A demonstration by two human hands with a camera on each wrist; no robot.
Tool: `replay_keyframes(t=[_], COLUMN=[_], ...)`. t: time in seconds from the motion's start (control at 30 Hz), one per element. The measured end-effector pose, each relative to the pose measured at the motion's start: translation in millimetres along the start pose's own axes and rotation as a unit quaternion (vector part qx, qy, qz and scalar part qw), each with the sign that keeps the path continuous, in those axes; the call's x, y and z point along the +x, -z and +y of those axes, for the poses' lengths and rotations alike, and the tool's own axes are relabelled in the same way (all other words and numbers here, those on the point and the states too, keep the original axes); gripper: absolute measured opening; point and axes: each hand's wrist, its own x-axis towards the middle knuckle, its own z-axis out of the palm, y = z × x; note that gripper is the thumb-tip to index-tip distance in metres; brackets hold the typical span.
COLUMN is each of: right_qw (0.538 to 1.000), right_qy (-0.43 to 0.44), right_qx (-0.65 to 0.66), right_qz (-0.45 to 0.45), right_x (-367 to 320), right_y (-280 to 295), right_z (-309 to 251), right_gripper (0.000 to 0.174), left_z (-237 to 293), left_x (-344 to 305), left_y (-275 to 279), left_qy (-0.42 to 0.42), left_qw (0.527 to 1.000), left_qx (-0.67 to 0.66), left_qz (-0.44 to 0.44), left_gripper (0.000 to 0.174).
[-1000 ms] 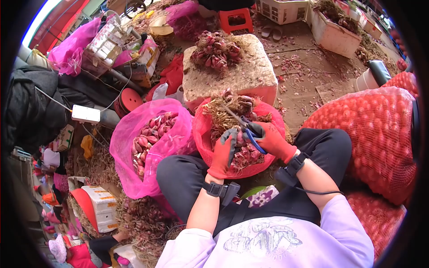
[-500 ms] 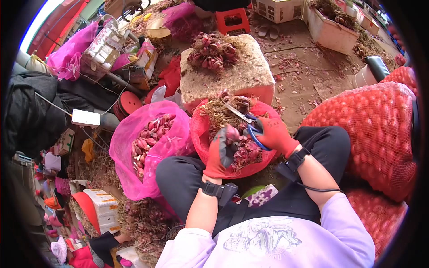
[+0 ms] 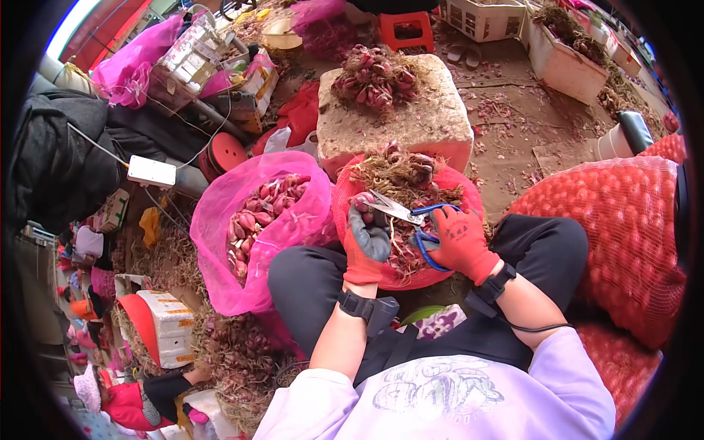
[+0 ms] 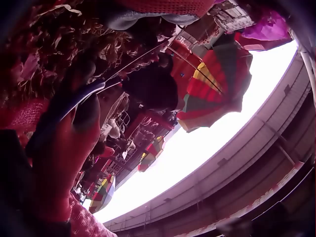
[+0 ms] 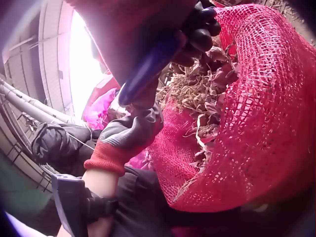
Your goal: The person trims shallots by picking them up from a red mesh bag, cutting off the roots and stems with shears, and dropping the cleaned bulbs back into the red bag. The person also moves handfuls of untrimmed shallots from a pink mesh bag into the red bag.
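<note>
In the head view my left hand (image 3: pixel 367 246), in a red glove with grey palm, holds a shallot (image 3: pixel 363 199) at its fingertips. My right hand (image 3: pixel 463 246), gloved alike, grips the blue-handled scissors (image 3: pixel 400 211). Their blades stand apart and point left, right at the shallot. Both hands are over a red mesh bag (image 3: pixel 466 192) filled with dry-topped shallots (image 3: pixel 396 172). The right wrist view shows a blue scissor handle (image 5: pixel 153 69) close up, with my left hand (image 5: pixel 131 131) beyond it. Against the bright sky in the left wrist view, my right hand (image 4: pixel 64 163) appears dark.
A pink mesh bag (image 3: pixel 209 242) of trimmed shallots (image 3: pixel 257 216) stands on the left. In front, a foam block (image 3: pixel 440 110) bears a shallot bunch (image 3: pixel 374 77). Full red mesh sacks (image 3: pixel 601 235) crowd the right side. A white box with a cable (image 3: pixel 152 171) sits at left.
My hands have moved apart. The scissor blades have opened and swung to point left, and the shallot now shows at my left fingertips. The head view has shifted slightly.
</note>
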Motion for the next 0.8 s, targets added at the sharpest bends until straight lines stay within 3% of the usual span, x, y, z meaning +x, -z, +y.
replay_keyframes(t=[0.3, 0.5, 0.6, 0.7, 0.73, 0.8], right_qw=[0.999, 0.999, 0.997, 0.993, 0.992, 0.989], right_qy=[-0.016, -0.026, -0.034, -0.076, -0.091, -0.093], right_qx=[-0.01, -0.001, 0.057, 0.075, 0.065, 0.117], right_qz=[-0.034, -0.034, -0.041, -0.042, -0.052, 0.01], right_x=[-2, -5, -4, 5, 8, 8], right_y=[-2, -22, -9, -7, 4, 5], right_z=[-2, 2, -1, 9, 11, 25], right_gripper=[0.048, 0.053, 0.053, 0.054, 0.048, 0.042], left_z=[-1, -6, -9, -11, -17, -18], left_x=[-2, 9, 4, -6, -15, -16], left_y=[-1, 16, 6, -2, -9, -13], left_qy=[-0.015, -0.082, -0.071, 0.018, 0.066, 0.079], left_qw=[0.999, 0.984, 0.988, 0.96, 0.971, 0.965], left_qx=[0.005, 0.055, 0.078, 0.186, 0.148, 0.179], left_qz=[-0.032, -0.15, -0.11, -0.208, -0.179, -0.175], left_gripper=[0.008, 0.01, 0.008, 0.006, 0.004, 0.006])
